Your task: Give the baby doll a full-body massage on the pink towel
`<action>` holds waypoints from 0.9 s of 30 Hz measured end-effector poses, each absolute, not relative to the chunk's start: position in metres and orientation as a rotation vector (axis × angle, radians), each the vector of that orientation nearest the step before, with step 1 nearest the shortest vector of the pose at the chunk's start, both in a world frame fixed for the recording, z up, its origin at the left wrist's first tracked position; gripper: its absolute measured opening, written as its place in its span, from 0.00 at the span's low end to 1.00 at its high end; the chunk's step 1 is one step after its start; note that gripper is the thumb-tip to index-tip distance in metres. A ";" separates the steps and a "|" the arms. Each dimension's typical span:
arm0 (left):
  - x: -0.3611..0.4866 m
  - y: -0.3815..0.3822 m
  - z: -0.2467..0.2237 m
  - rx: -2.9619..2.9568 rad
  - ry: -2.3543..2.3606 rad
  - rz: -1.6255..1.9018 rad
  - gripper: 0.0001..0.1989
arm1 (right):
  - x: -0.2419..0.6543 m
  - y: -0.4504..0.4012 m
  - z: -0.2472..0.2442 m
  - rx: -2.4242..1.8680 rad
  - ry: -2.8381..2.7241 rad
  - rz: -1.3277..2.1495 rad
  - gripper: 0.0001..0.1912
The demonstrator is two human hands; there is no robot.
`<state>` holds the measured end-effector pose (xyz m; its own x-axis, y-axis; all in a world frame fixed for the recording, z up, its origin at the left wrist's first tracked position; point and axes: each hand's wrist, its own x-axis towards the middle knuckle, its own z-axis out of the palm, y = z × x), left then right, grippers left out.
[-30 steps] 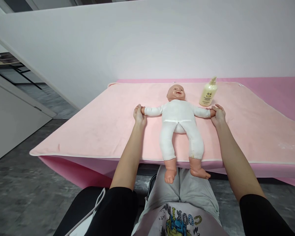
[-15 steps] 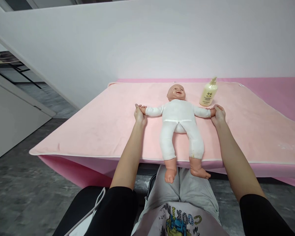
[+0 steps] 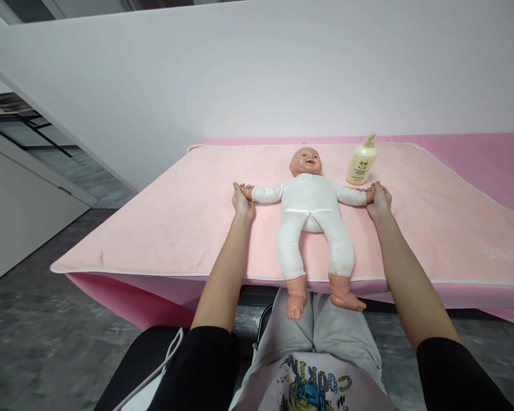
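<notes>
A baby doll with a white cloth body lies on its back, arms stretched out to both sides. Its feet hang over the front edge of the pink towel. My left hand is closed around the doll's hand on the left side. On the other side, my right hand grips the doll's other hand, fingers curled. A pale yellow pump bottle stands just behind my right hand, close to the doll's arm.
The towel covers a table with a pink cloth, against a white wall. A white door and grey floor are at the left. A pale cable runs near my left elbow.
The view has shifted very slightly. Both hands keep the same hold on the doll's hands, and the doll and bottle stay in place.
</notes>
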<state>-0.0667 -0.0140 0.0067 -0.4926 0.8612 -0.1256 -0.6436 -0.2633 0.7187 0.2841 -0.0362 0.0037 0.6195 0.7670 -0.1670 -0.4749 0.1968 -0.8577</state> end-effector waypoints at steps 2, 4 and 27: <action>-0.067 -0.014 0.006 0.357 0.896 1.898 0.15 | 0.285 -0.036 0.003 -1.050 -0.329 0.881 0.12; -0.067 -0.013 0.006 0.349 0.895 1.893 0.16 | 0.286 -0.035 0.001 -1.048 -0.334 0.880 0.14; -0.070 -0.020 -0.001 0.913 1.841 1.973 0.06 | 0.238 -0.055 0.012 -0.738 -0.275 1.113 0.04</action>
<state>-0.0697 -0.0200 -0.0014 -0.7564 0.6053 0.2480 0.2057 -0.1398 0.9686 0.2379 -0.0552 0.0115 0.4390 0.8852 -0.1537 -0.7121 0.2385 -0.6603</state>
